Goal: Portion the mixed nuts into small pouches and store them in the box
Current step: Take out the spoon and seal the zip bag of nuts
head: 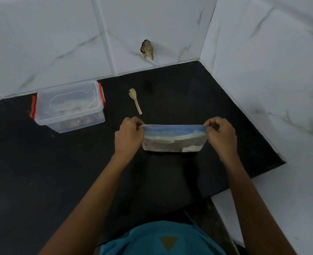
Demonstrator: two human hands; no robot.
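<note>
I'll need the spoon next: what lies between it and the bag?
Nothing: the head view shows only bare black counter between the spoon and the bag.

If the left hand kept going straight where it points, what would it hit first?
Most likely the wooden spoon, whose handle end lies just beyond the left hand on the counter. The hand pinches a corner of the bag, and its height is unclear, so it might pass over the spoon.
</note>
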